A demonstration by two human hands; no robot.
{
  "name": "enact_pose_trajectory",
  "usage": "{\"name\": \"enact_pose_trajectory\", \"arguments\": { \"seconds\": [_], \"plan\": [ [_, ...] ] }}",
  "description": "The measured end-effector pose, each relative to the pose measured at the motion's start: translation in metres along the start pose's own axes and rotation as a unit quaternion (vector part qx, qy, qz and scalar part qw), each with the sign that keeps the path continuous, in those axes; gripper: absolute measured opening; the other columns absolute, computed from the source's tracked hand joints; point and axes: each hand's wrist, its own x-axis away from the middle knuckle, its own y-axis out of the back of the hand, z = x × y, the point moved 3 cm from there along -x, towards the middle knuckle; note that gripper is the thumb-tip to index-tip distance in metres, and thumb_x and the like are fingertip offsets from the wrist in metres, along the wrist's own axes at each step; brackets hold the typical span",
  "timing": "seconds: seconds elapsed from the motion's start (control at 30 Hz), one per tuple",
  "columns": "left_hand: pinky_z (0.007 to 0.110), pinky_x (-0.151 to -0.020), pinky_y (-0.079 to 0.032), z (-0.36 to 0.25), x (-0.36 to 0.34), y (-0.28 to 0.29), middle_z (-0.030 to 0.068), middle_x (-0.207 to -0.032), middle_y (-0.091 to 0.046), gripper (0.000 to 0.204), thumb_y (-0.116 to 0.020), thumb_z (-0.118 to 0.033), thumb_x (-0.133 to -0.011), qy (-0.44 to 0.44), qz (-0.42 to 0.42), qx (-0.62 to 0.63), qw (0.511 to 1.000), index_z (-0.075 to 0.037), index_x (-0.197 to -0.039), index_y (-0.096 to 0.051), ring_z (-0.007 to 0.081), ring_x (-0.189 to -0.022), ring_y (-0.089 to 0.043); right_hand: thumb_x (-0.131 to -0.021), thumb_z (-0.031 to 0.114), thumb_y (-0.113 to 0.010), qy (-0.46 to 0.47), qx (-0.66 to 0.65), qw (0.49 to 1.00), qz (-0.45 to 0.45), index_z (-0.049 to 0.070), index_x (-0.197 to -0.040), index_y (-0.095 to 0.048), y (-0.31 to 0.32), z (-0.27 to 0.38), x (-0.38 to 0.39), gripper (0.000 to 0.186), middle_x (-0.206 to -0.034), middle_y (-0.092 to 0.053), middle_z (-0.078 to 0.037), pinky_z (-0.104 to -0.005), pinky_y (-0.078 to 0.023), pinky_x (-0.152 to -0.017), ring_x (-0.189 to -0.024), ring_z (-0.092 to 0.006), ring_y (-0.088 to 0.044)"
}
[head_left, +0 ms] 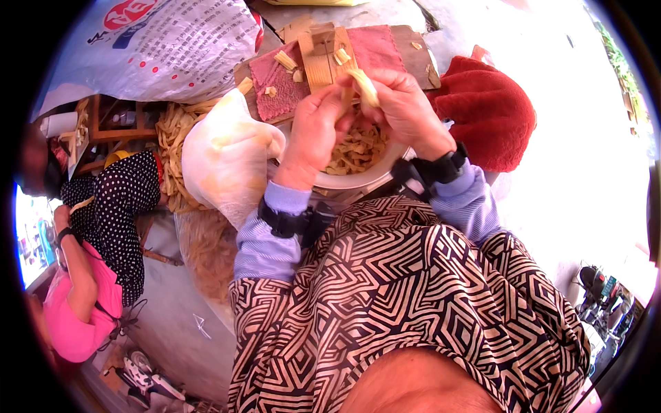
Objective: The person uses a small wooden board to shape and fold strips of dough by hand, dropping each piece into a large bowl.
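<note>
My right hand [406, 110] pinches a pale yellow, folded strip [363, 87] of what looks like dried food; its exact kind I cannot make out. Closed beside it, my left hand [313, 134] has its fingertips at the strip's lower end, slightly blurred. Both hands are above a white bowl [334, 182] holding many curled, yellowish-brown pieces [359, 150]. Just beyond stands a wooden block [318, 70] on a board draped with a pinkish-red cloth [375, 47]. Short cut pieces [285, 60] lie on the cloth and block.
A white cloth [224, 155] bulges left of the bowl, beside a heap of long strips [175, 131]. To the right hangs a dark red towel [482, 110]. A large printed sack [172, 51] fills the upper left. Another person in pink [82, 303] sits at left, holding a strip.
</note>
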Motion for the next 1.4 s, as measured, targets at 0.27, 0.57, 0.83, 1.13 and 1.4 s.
{"name": "enact_pose_trajectory", "arguments": {
  "seconds": [0.27, 0.57, 0.83, 1.13, 1.4],
  "plan": [
    [0.017, -0.045, -0.03, 0.031, -0.003, -0.006, -0.0016, -0.072, -0.05, 0.01, -0.054, -0.014, -0.091, 0.086, 0.092, 0.11, 0.986, -0.01, -0.1, -0.055, 0.0028, -0.049, -0.035, -0.083, 0.015, -0.063, 0.274, 0.522, 0.796, -0.138, 0.007, -0.084, -0.065, 0.017, -0.002, 0.009, 0.008, -0.067, -0.061, -0.012, -0.0353, -0.048, -0.054, -0.062, -0.0315, -0.062],
    [0.039, -0.062, -0.048, 0.01, -0.002, 0.013, 0.0131, -0.078, -0.059, 0.016, -0.054, -0.007, -0.083, -0.27, 0.001, -0.533, 0.802, -0.008, -0.095, -0.064, 0.0345, -0.068, -0.057, -0.083, 0.02, -0.064, 0.253, 0.575, 0.773, -0.095, 0.008, -0.087, -0.068, 0.039, -0.016, 0.005, 0.013, -0.085, -0.064, -0.008, -0.0323, -0.049, -0.062, -0.073, -0.0251, -0.063],
    [0.039, -0.072, -0.048, 0.017, 0.009, -0.001, 0.009, -0.095, -0.059, 0.024, -0.059, 0.0, -0.078, -0.414, -0.031, -0.501, 0.759, -0.006, -0.1, -0.063, 0.0302, -0.085, -0.058, -0.093, 0.026, -0.056, -0.136, -0.176, 0.972, 0.07, 0.001, -0.113, -0.056, 0.042, -0.069, 0.006, 0.032, -0.112, -0.06, -0.008, -0.0359, -0.049, -0.084, -0.098, -0.0192, -0.059],
    [0.042, -0.066, -0.048, 0.011, 0.0, -0.014, 0.0146, -0.085, -0.059, 0.015, -0.058, -0.017, -0.085, -0.241, -0.09, -0.588, 0.767, -0.004, -0.092, -0.06, 0.0374, -0.077, -0.059, -0.078, 0.0, -0.063, 0.231, 0.392, 0.888, -0.07, -0.001, -0.095, -0.067, 0.043, -0.043, 0.0, 0.018, -0.111, -0.057, -0.009, -0.0272, -0.048, -0.08, -0.096, -0.0179, -0.059],
    [0.021, -0.05, -0.033, 0.06, 0.02, -0.005, -0.0019, -0.066, -0.05, 0.028, -0.052, -0.027, -0.095, 0.122, -0.039, 0.0, 0.992, -0.005, -0.079, -0.058, 0.006, -0.055, -0.04, -0.077, -0.004, -0.065, 0.242, 0.284, 0.912, -0.17, -0.004, -0.088, -0.066, 0.044, -0.046, 0.008, 0.011, -0.114, -0.054, -0.006, -0.0246, -0.049, -0.079, -0.092, -0.0146, -0.059]
  ]
}}
